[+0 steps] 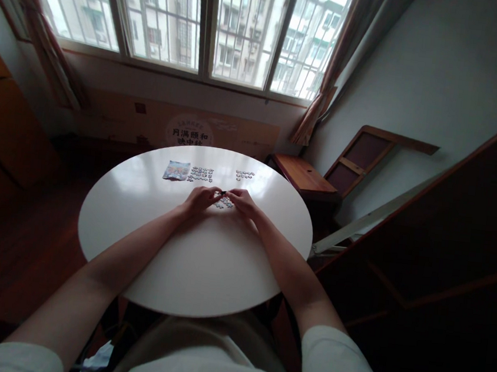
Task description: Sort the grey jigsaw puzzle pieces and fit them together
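Above the middle of the white round table (194, 275), my left hand (201, 199) and my right hand (242, 201) meet, fingertips pinched on a small dark jigsaw puzzle piece (223, 193). Fingers hide most of that piece. Just below the hands lies a loose cluster of jigsaw pieces (223, 204). Farther back, rows of jigsaw pieces (202, 173) are laid out beside a colourful picture sheet or packet (176, 171). Another small group of pieces (244, 175) lies beyond my right hand.
A wooden stool or chair seat (305, 174) stands right of the table, near a folded wooden frame (360, 156) by the wall. Behind the table, a printed banner (245, 131) runs below the barred windows (242, 31). A dark wooden panel (446, 248) slants on the right.
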{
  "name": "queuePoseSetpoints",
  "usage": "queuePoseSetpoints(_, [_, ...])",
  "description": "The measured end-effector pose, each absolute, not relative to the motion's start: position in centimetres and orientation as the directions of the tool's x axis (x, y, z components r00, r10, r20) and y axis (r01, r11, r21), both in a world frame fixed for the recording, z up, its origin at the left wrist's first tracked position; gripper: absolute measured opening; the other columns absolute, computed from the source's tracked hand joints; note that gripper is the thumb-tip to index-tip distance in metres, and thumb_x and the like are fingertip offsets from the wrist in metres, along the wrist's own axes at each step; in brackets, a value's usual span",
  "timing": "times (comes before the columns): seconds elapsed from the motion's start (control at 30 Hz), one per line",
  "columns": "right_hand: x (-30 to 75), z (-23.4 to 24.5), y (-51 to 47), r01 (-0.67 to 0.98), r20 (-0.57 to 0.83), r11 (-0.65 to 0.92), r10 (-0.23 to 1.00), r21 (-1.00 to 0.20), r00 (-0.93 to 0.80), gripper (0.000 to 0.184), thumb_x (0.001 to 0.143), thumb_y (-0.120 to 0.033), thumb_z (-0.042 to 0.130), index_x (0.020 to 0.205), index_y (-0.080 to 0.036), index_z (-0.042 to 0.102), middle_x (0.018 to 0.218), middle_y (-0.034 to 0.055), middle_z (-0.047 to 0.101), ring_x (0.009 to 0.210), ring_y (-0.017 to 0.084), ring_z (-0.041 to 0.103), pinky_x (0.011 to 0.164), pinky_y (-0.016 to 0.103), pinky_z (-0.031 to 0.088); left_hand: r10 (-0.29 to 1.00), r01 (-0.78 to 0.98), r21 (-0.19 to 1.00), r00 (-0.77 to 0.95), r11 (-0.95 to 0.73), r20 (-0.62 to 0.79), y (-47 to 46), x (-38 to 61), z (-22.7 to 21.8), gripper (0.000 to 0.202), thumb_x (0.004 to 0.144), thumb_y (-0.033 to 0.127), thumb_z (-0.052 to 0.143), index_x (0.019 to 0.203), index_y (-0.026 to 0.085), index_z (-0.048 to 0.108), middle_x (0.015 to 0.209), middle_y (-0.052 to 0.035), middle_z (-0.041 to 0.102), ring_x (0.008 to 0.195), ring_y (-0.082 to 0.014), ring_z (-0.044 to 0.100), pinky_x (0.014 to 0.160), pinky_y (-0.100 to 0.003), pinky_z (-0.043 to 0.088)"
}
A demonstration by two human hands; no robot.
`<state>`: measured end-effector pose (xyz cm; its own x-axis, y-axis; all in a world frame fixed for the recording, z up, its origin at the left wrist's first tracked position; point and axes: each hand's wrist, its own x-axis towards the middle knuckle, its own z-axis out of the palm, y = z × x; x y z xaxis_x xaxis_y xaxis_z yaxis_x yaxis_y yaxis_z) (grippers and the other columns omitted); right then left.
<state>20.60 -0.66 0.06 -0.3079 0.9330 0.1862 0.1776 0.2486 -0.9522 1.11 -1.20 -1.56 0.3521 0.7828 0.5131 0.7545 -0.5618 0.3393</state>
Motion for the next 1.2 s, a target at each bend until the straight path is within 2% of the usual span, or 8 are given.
queuePoseSetpoints(0.23, [21.2,0.2,-0.6,0.147,0.196,0.248,0.935,-0.958,-0.297,0.037,0.061,-0.042,0.075,0.082,-0.013,0.067,0.060,-0.0010,0.061,0.057,0.010,0.048,0.057,0.024,0.034,0.810,0.748,0.391,0.325,-0.536,0.488,-1.1,1.0,-1.5,0.034,0.088,0.040,0.057,0.108,0.018,0.073,0.058,-0.0002,0.063,0.053,-0.0133,0.055,0.057,-0.024,0.035])
queuePoseSetpoints(0.5, [21.0,0.0,-0.5,0.177,0.192,0.261,0.923,-0.949,-0.334,0.034,0.060,-0.041,0.074,0.078,-0.015,0.063,0.050,-0.0069,0.050,0.050,0.007,0.040,0.052,0.023,0.029,0.804,0.743,0.369,0.375,-0.558,0.461,-1.4,1.2,-1.3,0.033,0.089,0.041,0.056,0.105,0.019,0.075,0.057,-0.0008,0.062,0.053,-0.0139,0.055,0.058,-0.024,0.035])
queuePoseSetpoints(0.73, [21.5,0.1,-0.3,0.160,0.215,0.273,0.928,-0.949,-0.305,0.035,0.061,-0.042,0.075,0.079,-0.015,0.063,0.059,-0.0017,0.059,0.058,0.011,0.050,0.058,0.025,0.038,0.811,0.742,0.382,0.368,-0.551,0.455,-1.6,1.2,-1.1,0.034,0.088,0.042,0.055,0.104,0.019,0.075,0.056,0.0002,0.062,0.051,-0.0128,0.052,0.056,-0.023,0.033])
queuePoseSetpoints(0.87, [21.7,0.2,-0.2,0.181,0.204,0.258,0.941,-0.949,-0.270,0.034,0.058,-0.042,0.078,0.072,-0.014,0.064,0.058,-0.0003,0.060,0.057,0.011,0.052,0.057,0.026,0.039,0.807,0.739,0.378,0.375,-0.558,0.457,-1.4,1.2,-1.3,0.033,0.088,0.040,0.056,0.105,0.019,0.075,0.058,0.0000,0.063,0.052,-0.0129,0.054,0.056,-0.023,0.034])
queuePoseSetpoints(1.2, [21.5,0.4,-0.6,0.172,0.193,0.260,0.923,-0.950,-0.332,0.038,0.059,-0.044,0.081,0.078,-0.015,0.065,0.058,-0.0007,0.060,0.059,0.012,0.055,0.059,0.025,0.042,0.806,0.737,0.371,0.398,-0.565,0.439,-1.8,1.4,-1.0,0.028,0.087,0.037,0.059,0.102,0.020,0.075,0.058,-0.0012,0.064,0.057,-0.0155,0.059,0.061,-0.024,0.039])
